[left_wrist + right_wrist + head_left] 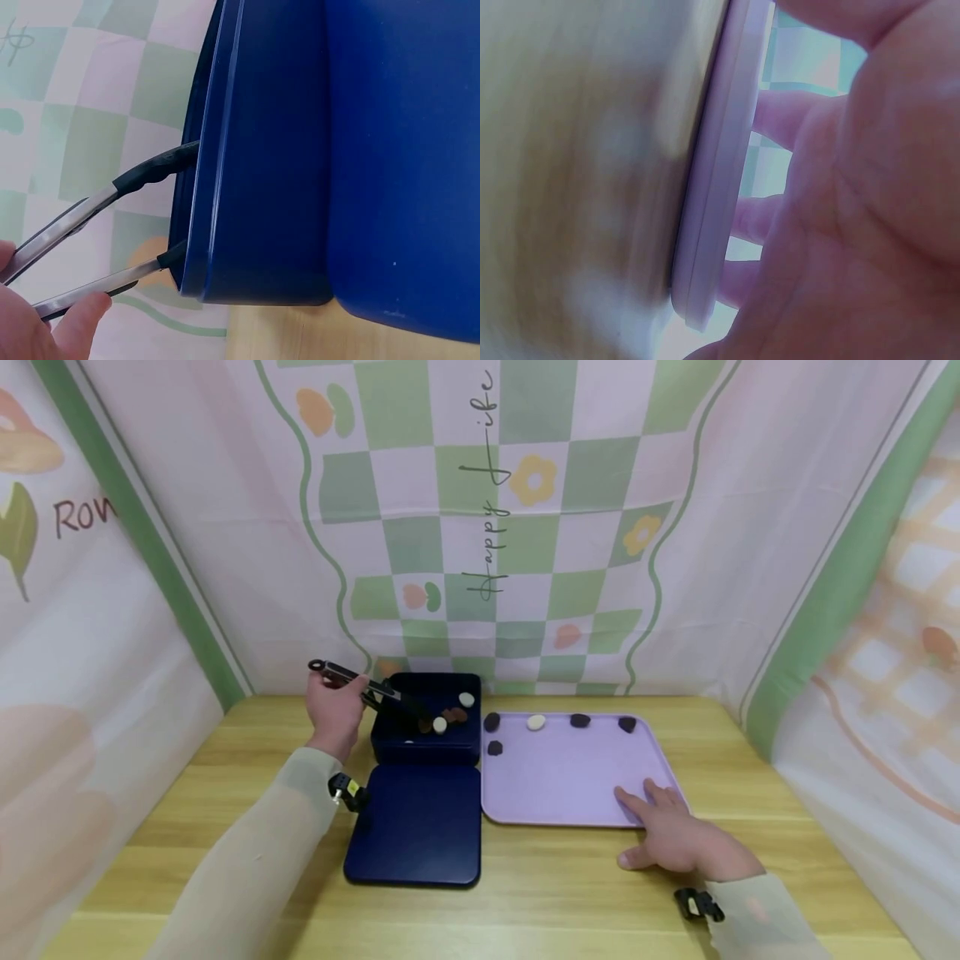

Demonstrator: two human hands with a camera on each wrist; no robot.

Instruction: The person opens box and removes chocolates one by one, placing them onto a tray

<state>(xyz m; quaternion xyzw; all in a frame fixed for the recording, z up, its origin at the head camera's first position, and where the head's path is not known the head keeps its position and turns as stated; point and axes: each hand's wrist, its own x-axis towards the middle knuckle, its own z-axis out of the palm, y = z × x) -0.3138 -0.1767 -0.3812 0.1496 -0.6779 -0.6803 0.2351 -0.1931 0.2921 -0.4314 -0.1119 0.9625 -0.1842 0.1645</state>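
Note:
My left hand point(333, 712) holds a pair of metal tongs point(347, 675) with black tips. In the left wrist view the two arms of the tongs point(86, 214) stand apart, their ends hidden behind the wall of a dark blue box point(277, 187). Inside that box point(423, 752) lie white stones point(440, 726) and brown stones point(455, 716); whether the tips touch one cannot be made out. Spread fingers of my right hand point(671, 837) rest on the near right corner of a lilac tray point(562, 785). Several dark stones point(580, 720) and one white stone point(536, 722) are on the tray.
A flat dark blue lid point(420, 827) lies in front of the box, left of the tray. All of it sits on a wooden table point(555, 893). Behind hangs a checked curtain point(525, 552), close to the table's back edge.

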